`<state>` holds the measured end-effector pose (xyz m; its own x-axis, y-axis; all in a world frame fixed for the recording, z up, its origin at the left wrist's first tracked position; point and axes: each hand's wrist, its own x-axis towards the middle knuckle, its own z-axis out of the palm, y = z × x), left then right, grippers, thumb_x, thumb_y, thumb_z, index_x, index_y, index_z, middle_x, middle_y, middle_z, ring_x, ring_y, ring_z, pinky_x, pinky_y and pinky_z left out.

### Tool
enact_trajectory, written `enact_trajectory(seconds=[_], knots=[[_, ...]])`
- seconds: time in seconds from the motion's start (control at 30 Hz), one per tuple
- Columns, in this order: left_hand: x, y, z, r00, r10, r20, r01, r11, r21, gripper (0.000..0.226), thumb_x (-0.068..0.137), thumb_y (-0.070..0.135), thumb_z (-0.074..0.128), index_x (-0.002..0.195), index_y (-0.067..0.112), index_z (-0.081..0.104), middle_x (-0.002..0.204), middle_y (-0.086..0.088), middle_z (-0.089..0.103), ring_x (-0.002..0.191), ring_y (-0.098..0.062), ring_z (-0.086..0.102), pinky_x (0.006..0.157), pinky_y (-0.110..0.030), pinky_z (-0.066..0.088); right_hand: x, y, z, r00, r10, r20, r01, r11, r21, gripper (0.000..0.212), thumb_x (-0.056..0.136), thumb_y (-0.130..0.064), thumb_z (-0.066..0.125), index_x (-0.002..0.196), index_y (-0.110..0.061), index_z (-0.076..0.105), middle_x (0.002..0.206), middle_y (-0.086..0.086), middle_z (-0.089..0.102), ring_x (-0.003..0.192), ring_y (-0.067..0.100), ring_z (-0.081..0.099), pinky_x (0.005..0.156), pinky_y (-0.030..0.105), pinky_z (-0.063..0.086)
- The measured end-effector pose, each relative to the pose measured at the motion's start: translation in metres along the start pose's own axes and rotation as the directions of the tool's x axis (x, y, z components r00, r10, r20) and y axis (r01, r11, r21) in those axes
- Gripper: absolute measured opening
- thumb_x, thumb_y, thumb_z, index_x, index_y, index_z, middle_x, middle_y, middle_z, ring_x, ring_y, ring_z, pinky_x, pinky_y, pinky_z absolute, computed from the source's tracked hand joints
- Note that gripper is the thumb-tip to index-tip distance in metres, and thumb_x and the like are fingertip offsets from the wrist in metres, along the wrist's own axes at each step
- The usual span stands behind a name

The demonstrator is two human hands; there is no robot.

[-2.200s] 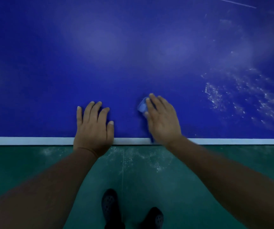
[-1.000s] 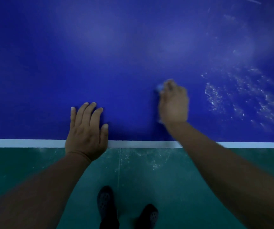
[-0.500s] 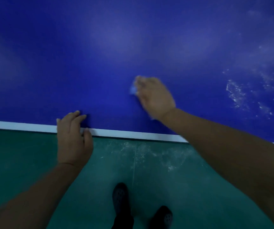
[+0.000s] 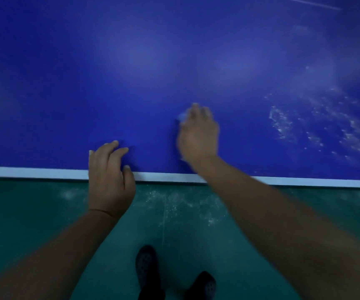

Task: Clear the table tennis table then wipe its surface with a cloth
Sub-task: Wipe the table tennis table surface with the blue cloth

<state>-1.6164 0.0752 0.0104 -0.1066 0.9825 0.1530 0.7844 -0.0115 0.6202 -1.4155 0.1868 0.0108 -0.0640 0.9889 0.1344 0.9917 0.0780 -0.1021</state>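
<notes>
The blue table tennis table [image 4: 131,61] fills the upper part of the head view, bare of objects. My right hand [image 4: 198,137] lies on its surface a little in from the near edge, blurred, fingers bunched over a small light-blue cloth [image 4: 182,116] that peeks out at the fingertips. My left hand [image 4: 107,176] rests on the near edge, holding nothing, its loosely bent fingertips on the blue surface and its thumb on the white edge line [image 4: 34,172].
White dusty smears [image 4: 317,124] cover the table to the right of my right hand. A thin white line [image 4: 309,3] crosses the far right corner. Below the edge lies a green floor [image 4: 23,213] with white specks, and my dark shoes [image 4: 146,269].
My right hand has swept the cloth away from the edge and sideways over the table. My left hand has slid back toward the edge, its fingers going from flat to bent.
</notes>
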Motion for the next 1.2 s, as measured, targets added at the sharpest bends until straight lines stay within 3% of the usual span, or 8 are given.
enact_trajectory(seconds=[0.1,0.2,0.37,0.57,0.67,0.87,1.03,1.2], knots=[[0.015,0.044,0.035,0.998,0.062,0.033,-0.061,0.997,-0.044,0.04,0.083,0.009,0.05,0.121,0.002,0.06,0.136,-0.018,0.052,0.131,-0.036,0.042,0.119,-0.057,0.016,0.006,-0.003,0.014,0.994,-0.109,-0.007,0.109,0.993,0.039,0.046,0.086,-0.016,0.052,0.132,-0.009,0.055,0.149,0.006,0.043,0.13,0.034,0.04,0.094,0.044,0.039],[0.024,0.08,0.069,0.983,0.145,0.113,-0.138,0.988,-0.067,0.043,0.083,0.012,0.051,0.125,0.003,0.059,0.139,-0.016,0.052,0.134,-0.035,0.042,0.121,-0.049,0.011,0.012,0.085,-0.001,0.994,0.104,-0.033,-0.105,0.994,-0.036,0.046,0.082,-0.012,0.054,0.127,-0.009,0.06,0.134,0.008,0.056,0.111,0.038,0.052,0.078,0.04,0.044],[0.031,0.09,0.098,0.935,0.248,0.253,-0.267,0.963,0.045,0.05,0.091,0.023,0.04,0.133,0.0,0.054,0.146,-0.019,0.046,0.142,-0.036,0.034,0.122,-0.053,0.011,-0.066,0.165,-0.018,0.905,0.399,-0.145,-0.402,0.916,0.008,0.035,0.098,-0.012,0.053,0.13,-0.003,0.063,0.137,0.011,0.06,0.104,0.039,0.057,0.087,0.038,0.044],[0.032,0.091,0.104,0.925,0.251,0.286,-0.292,0.95,0.111,0.054,0.092,0.029,0.035,0.134,0.0,0.052,0.147,-0.021,0.044,0.143,-0.037,0.031,0.122,-0.053,0.011,-0.06,0.066,0.001,0.979,0.177,-0.104,-0.168,0.982,0.091,0.035,0.094,-0.024,0.055,0.126,-0.014,0.063,0.138,0.001,0.058,0.115,0.03,0.055,0.084,0.039,0.046],[0.032,0.093,0.104,0.918,0.236,0.318,-0.293,0.945,0.144,0.054,0.092,0.031,0.035,0.132,0.001,0.054,0.146,-0.021,0.044,0.142,-0.037,0.031,0.123,-0.052,0.011,-0.072,0.114,-0.006,0.978,0.199,-0.068,-0.197,0.98,0.035,0.034,0.096,-0.027,0.056,0.127,-0.015,0.063,0.138,0.0,0.058,0.109,0.032,0.056,0.077,0.04,0.047],[0.033,0.097,0.101,0.907,0.2,0.371,-0.279,0.945,0.172,0.052,0.094,0.034,0.037,0.131,0.004,0.056,0.149,-0.019,0.041,0.145,-0.034,0.026,0.123,-0.051,0.007,-0.109,0.201,-0.028,0.791,0.59,-0.161,-0.587,0.807,0.073,0.029,0.097,-0.015,0.057,0.121,-0.001,0.068,0.131,0.017,0.062,0.103,0.044,0.056,0.082,0.043,0.046],[0.039,0.103,0.1,0.918,0.19,0.348,-0.259,0.952,0.164,0.051,0.091,0.035,0.039,0.127,0.006,0.058,0.146,-0.016,0.046,0.14,-0.034,0.034,0.122,-0.053,0.012,-0.093,0.146,-0.014,0.985,0.165,-0.045,-0.161,0.983,0.091,0.036,0.091,-0.006,0.058,0.126,0.0,0.064,0.134,0.016,0.06,0.112,0.041,0.058,0.087,0.046,0.052],[0.096,0.126,0.126,0.913,0.276,0.3,-0.335,0.927,0.169,0.046,0.091,0.025,0.043,0.129,0.004,0.057,0.147,-0.017,0.046,0.137,-0.035,0.04,0.12,-0.053,0.018,-0.05,0.139,-0.006,0.979,0.155,0.13,-0.168,0.981,0.093,0.056,0.092,-0.009,0.039,0.147,0.003,0.038,0.158,0.018,0.032,0.149,0.038,0.022,0.123,0.047,0.015]])
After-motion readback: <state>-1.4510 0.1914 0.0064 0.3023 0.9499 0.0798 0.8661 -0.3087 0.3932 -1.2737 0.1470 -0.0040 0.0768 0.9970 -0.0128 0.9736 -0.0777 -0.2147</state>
